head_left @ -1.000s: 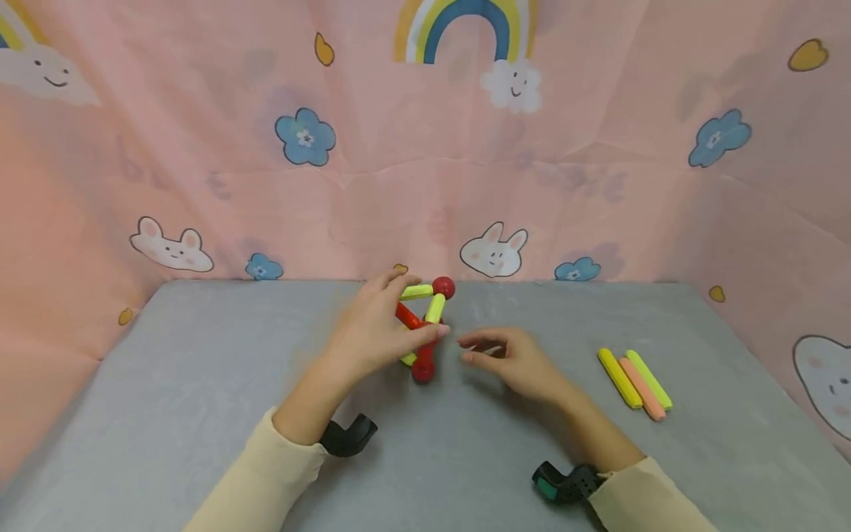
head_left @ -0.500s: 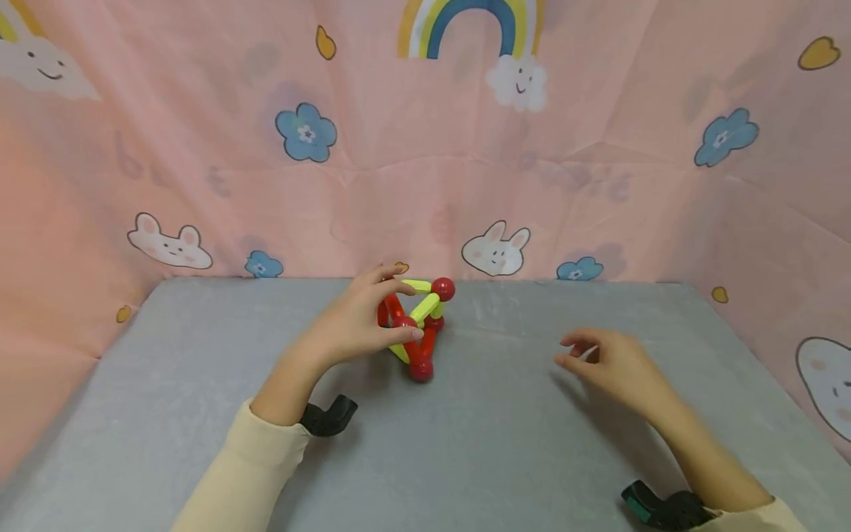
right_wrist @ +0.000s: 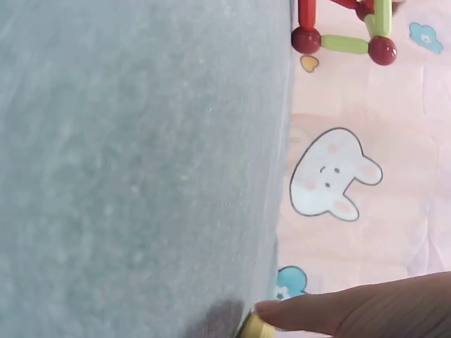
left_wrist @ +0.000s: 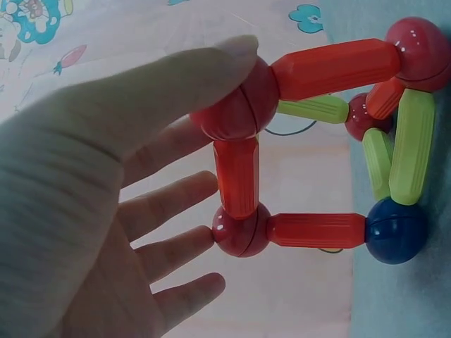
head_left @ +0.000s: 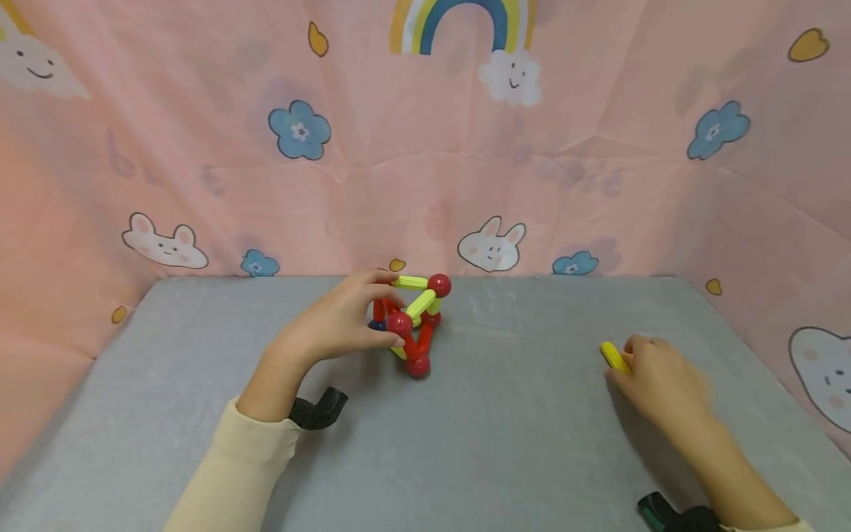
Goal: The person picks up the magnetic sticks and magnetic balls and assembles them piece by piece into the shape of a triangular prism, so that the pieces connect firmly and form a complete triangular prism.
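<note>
My left hand point(head_left: 335, 318) holds a frame of magnetic sticks and balls standing on the grey table. In the left wrist view, the thumb lies on an upper red ball point(left_wrist: 243, 105), the index finger passes behind it, and other fingertips are near a lower red ball point(left_wrist: 243, 229). Red sticks point(left_wrist: 317, 230), lime sticks point(left_wrist: 412, 144) and a dark blue ball point(left_wrist: 396, 230) make up the rest. Far to the right, my right hand point(head_left: 665, 384) pinches a yellow stick point(head_left: 612, 356) at table level. The orange and lime sticks beside it are hidden by that hand.
The grey table point(head_left: 505, 421) runs back to a pink printed cloth point(head_left: 399, 192) hanging behind and at both sides. Black wrist devices point(head_left: 319, 408) are strapped to both wrists.
My right hand has moved right from near the frame to the loose sticks and taken hold of the yellow one. My left hand has shifted slightly left, turning the frame so more of it shows.
</note>
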The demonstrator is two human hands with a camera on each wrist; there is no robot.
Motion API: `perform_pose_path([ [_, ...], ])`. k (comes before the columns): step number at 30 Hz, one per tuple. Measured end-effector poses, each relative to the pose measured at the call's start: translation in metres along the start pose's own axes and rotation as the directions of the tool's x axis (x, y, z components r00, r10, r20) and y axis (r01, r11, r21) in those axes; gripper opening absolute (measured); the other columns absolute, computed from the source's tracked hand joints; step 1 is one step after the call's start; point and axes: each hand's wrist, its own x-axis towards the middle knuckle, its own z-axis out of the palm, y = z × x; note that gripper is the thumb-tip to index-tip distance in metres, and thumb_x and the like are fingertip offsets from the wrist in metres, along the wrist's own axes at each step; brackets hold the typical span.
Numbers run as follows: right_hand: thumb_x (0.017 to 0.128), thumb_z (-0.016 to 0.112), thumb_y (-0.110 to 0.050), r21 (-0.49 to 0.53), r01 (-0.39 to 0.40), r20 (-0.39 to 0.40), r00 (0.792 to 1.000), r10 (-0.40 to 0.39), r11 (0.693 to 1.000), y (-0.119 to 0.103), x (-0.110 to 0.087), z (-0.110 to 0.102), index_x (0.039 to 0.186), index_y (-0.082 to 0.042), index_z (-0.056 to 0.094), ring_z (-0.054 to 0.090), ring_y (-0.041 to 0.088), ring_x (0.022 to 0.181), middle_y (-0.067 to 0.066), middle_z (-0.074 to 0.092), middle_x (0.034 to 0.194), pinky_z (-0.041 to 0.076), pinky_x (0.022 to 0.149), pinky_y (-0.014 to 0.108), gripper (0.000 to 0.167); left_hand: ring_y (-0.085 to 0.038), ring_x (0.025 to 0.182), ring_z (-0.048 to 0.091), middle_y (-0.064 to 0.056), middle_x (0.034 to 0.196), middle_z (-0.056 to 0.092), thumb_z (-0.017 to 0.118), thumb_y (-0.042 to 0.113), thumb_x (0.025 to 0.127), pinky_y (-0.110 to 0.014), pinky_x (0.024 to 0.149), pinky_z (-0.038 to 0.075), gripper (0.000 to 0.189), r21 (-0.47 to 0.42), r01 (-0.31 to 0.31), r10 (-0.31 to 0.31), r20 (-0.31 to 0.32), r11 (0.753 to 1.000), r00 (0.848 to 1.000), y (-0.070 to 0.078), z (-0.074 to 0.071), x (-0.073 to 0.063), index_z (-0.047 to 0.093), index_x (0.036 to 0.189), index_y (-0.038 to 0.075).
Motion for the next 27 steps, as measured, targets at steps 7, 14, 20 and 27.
perform_pose_path([
  [7, 0.087, 0.074, -0.015, -0.04, 0.037, 0.069, 0.997, -0.034, 0.999, -0.005, 0.003, 0.005, 0.116, 0.008, 0.064, 0.065, 0.03, 0.076, 0.022, 0.071, 0.095, 0.052, 0.059, 0.046, 0.038, -0.03, 0.145, 0.041, -0.005, 0.152, 0.052, 0.088, 0.024, 0.078, -0.051, 0.103, 0.054, 0.032, -0.007, -0.028, 0.028, -0.007, 1.0, 1.0, -0.001, -0.001, 0.0, 0.075, 0.106, 0.019],
  [14, 0.091, 0.073, -0.01, 0.101, 0.326, -0.047, 0.945, -0.323, 0.94, -0.039, 0.011, 0.009, 0.124, 0.002, 0.067, 0.069, 0.029, 0.089, 0.018, 0.073, 0.106, 0.058, 0.076, 0.048, 0.036, -0.031, 0.143, 0.043, -0.007, 0.148, 0.055, 0.089, 0.018, 0.077, -0.05, 0.106, 0.052, 0.033, 0.008, -0.054, 0.054, 0.0, 0.998, 0.999, 0.001, -0.003, -0.001, 0.075, 0.107, 0.018],
  [20, 0.09, 0.076, -0.013, 0.141, 0.571, -0.173, 0.819, -0.547, 0.809, -0.095, 0.029, 0.015, 0.119, -0.011, 0.071, 0.069, 0.018, 0.091, 0.003, 0.074, 0.106, 0.058, 0.076, 0.037, 0.03, -0.028, 0.137, 0.049, -0.004, 0.142, 0.059, 0.09, 0.02, 0.077, -0.044, 0.103, 0.054, 0.03, 0.025, -0.039, 0.039, -0.004, 0.999, 0.999, 0.001, -0.003, -0.002, 0.075, 0.103, 0.02],
  [27, 0.084, 0.083, -0.016, 0.125, 0.656, -0.204, 0.752, -0.627, 0.745, -0.148, 0.045, 0.024, 0.112, -0.015, 0.072, 0.068, 0.017, 0.09, 0.0, 0.074, 0.103, 0.06, 0.083, 0.036, 0.029, -0.022, 0.125, 0.058, -0.002, 0.14, 0.06, 0.089, 0.022, 0.078, -0.035, 0.092, 0.057, 0.028, 0.057, -0.062, 0.062, 0.001, 0.996, 0.998, 0.007, 0.003, 0.002, 0.074, 0.101, 0.021],
])
